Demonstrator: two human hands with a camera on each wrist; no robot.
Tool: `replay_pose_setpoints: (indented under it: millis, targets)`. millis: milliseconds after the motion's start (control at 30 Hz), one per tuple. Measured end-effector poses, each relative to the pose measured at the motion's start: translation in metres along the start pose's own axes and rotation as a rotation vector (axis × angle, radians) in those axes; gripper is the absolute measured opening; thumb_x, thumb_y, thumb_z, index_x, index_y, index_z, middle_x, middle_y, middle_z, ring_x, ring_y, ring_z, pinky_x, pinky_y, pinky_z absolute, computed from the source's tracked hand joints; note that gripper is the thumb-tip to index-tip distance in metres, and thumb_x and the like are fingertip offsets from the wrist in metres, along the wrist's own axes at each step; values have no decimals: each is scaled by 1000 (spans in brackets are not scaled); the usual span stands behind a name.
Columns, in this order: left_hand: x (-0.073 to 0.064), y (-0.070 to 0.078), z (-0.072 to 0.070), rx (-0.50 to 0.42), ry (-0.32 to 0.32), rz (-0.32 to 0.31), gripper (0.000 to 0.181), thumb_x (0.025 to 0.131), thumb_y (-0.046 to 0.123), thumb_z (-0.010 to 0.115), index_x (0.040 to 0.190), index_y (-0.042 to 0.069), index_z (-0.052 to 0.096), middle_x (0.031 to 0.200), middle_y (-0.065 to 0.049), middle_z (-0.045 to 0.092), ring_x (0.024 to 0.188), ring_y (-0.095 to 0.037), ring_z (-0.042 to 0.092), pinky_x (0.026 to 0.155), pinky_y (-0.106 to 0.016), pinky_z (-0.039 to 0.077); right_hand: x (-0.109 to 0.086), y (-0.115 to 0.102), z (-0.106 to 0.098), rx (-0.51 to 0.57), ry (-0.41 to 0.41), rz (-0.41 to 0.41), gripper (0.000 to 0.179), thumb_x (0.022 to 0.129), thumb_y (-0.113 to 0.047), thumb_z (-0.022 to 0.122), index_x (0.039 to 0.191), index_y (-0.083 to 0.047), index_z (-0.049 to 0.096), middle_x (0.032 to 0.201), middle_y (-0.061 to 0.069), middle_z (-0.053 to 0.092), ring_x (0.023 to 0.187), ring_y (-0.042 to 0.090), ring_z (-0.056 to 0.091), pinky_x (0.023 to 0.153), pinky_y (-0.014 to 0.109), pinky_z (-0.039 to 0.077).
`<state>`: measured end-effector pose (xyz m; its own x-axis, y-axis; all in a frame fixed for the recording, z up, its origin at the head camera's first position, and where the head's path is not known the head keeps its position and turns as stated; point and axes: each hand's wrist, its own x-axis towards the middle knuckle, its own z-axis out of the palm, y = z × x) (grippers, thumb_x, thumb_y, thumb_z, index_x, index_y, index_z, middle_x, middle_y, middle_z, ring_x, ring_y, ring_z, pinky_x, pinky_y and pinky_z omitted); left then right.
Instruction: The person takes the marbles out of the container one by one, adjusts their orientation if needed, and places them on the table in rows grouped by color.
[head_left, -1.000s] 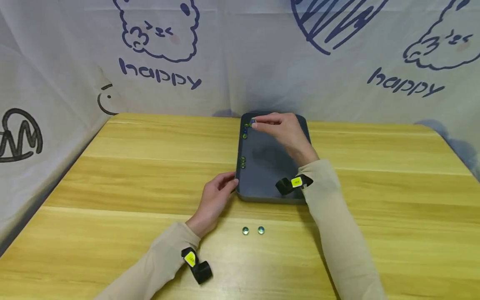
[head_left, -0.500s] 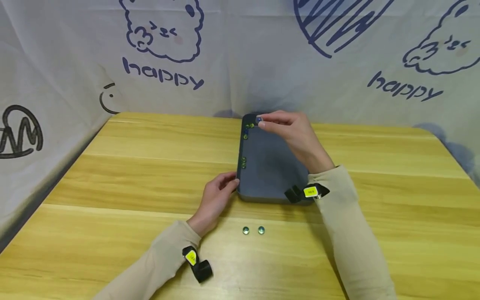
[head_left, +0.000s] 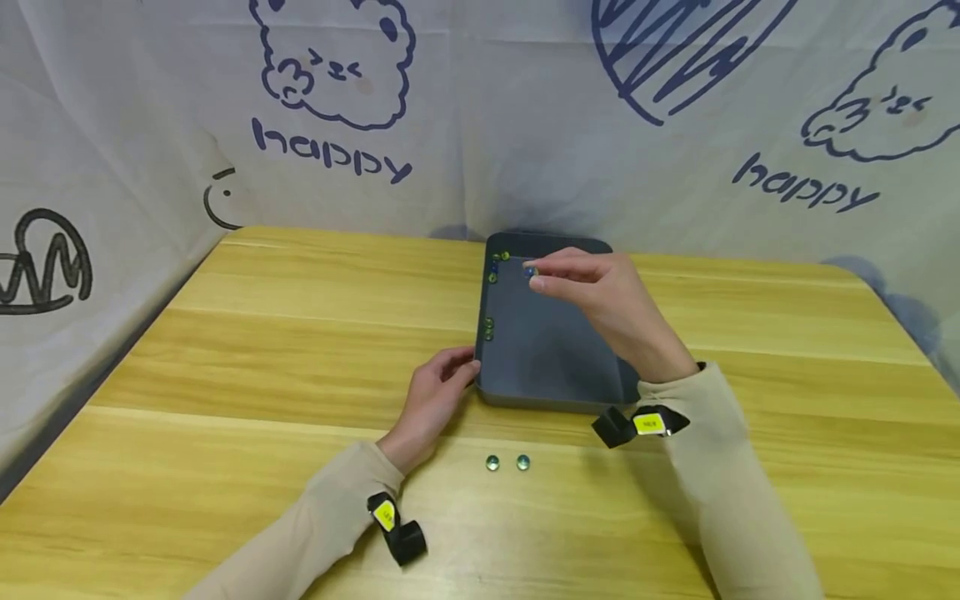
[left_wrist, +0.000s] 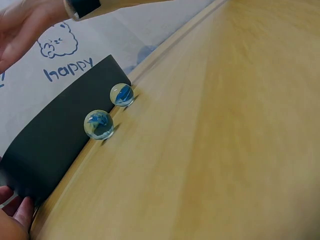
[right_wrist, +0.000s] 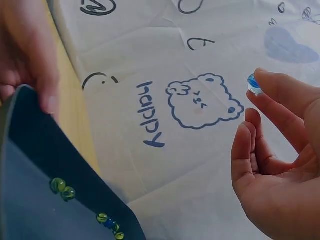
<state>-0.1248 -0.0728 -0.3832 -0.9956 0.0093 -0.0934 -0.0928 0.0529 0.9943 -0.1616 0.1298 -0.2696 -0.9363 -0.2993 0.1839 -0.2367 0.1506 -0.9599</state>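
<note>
My right hand (head_left: 618, 304) pinches a glass marble with blue inside (right_wrist: 254, 84) between thumb and forefinger, above the dark grey tray (head_left: 555, 408). Its other fingers are bent and hold nothing. My left hand (head_left: 431, 404) grips the near left corner of the tray, thumb and fingers against its wall. Inside the tray, several marbles lie along the left wall: a green pair (head_left: 488, 329) towards the front, and a green and blue group (head_left: 493, 268) near the far corner. Two clear marbles with blue inside (left_wrist: 99, 125) lie on the table in front of the tray.
The wooden table (head_left: 262, 350) runs back to a white cloth (head_left: 510, 125) with drawings and the word "happy". Another cloth hangs at the left. Black straps with small black blocks (head_left: 405, 542) sit on both wrists.
My right hand has moved back from the tray's far left corner, right and towards me, still pinching the blue marble. A green marble near that corner is now uncovered. My left hand stays put.
</note>
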Motion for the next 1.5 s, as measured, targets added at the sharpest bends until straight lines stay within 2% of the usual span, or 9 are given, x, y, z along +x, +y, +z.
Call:
replay_pose_setpoints:
  millis: [333,533,800,933,1300,1500]
  targets:
    - [2,0,0,-2,-5,10,34,95,11,58,125,-5,58,122,-17,61,109,-26,56,96,-37,47,-24,10,-4,-18,-89,88,31,89,-13,71,117,1,69,112,12,61,104,26,51,91,38,46]
    - [2,0,1,7,-4,-4,34,95,11,58,126,-5,59,121,-16,61,109,-25,56,95,-37,47,-35,15,-8,-39,-116,153,30,89,-16,71,116,-3,70,113,11,61,104,27,51,91,40,45]
    - [2,-2,0,11,-3,-17,34,95,11,58,126,-4,59,121,-15,61,108,-25,56,95,-37,48,-39,17,-5,15,-131,162,30,89,-15,71,115,-1,70,115,16,59,106,28,51,90,37,47]
    - [1,-2,1,7,-4,-3,34,95,12,58,126,-4,59,121,-16,62,108,-25,56,95,-37,48,-40,20,-1,25,-144,151,29,88,-15,72,114,-2,71,114,17,59,104,29,51,88,36,48]
    - [1,-2,1,13,5,4,34,95,12,59,125,-3,60,120,-15,62,108,-24,57,94,-36,48,-47,28,10,-6,-216,177,27,87,-15,73,112,-4,73,110,12,63,102,29,54,83,34,51]
    - [2,0,1,12,3,4,35,95,11,59,126,-4,59,121,-16,62,109,-25,57,95,-36,48,-57,30,5,9,-246,207,31,88,-13,72,114,4,70,109,11,65,102,29,54,81,30,51]
